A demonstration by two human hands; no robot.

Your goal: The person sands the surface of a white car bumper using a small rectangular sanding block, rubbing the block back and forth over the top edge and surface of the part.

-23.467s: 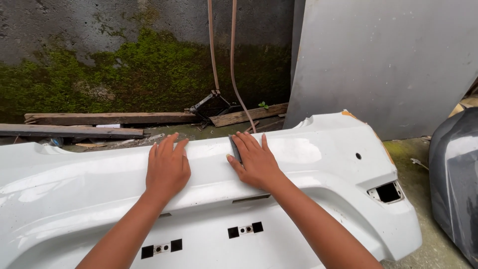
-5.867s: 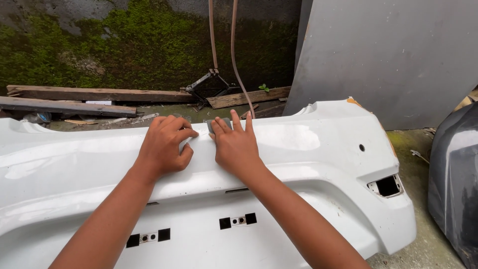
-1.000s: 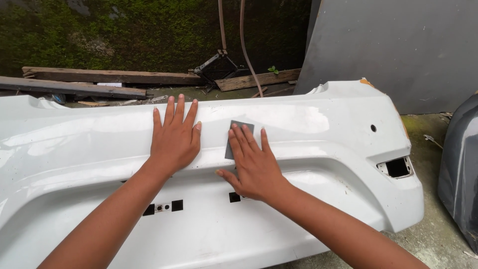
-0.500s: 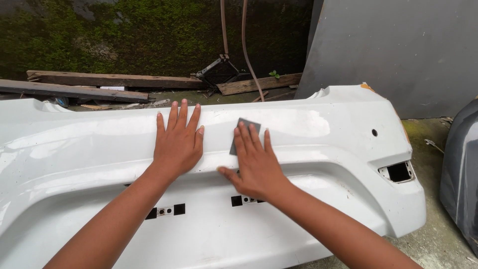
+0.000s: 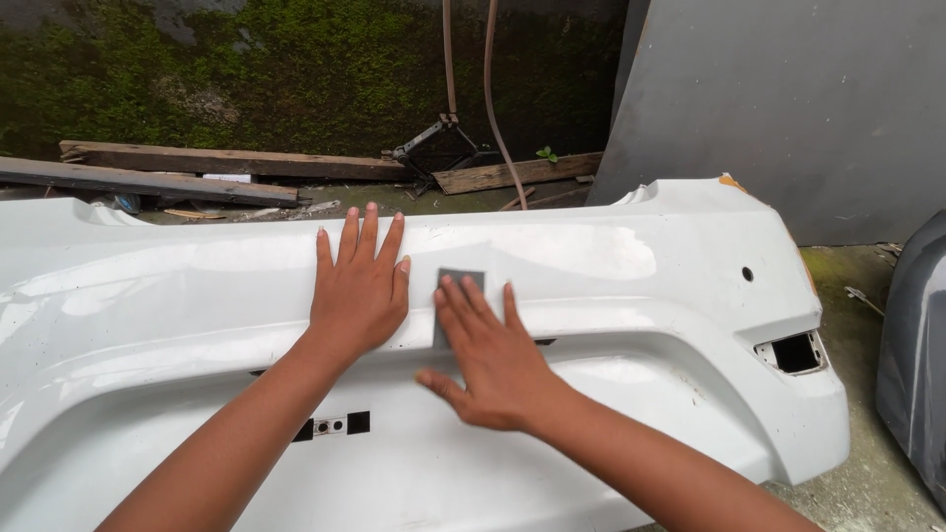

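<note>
A white car bumper (image 5: pixel 611 296) lies across the view in front of me. My left hand (image 5: pixel 360 286) rests flat on its upper face, fingers spread. Just to its right, my right hand (image 5: pixel 488 355) presses flat on a small grey sheet of sandpaper (image 5: pixel 459 280), whose top edge shows past my fingertips. The rest of the sheet is hidden under my palm and fingers.
Wooden planks (image 5: pixel 177 169) and a scissor jack (image 5: pixel 439 148) lie on the ground behind the bumper, below a mossy wall (image 5: pixel 246 69). Two hoses (image 5: pixel 468 59) hang down the wall. A grey panel (image 5: pixel 788 99) leans at the back right, and a dark body part (image 5: pixel 916 365) stands at the right edge.
My right hand has slid the sandpaper down and toward me over the last second. The left hand stays flat in about the same spot on the bumper.
</note>
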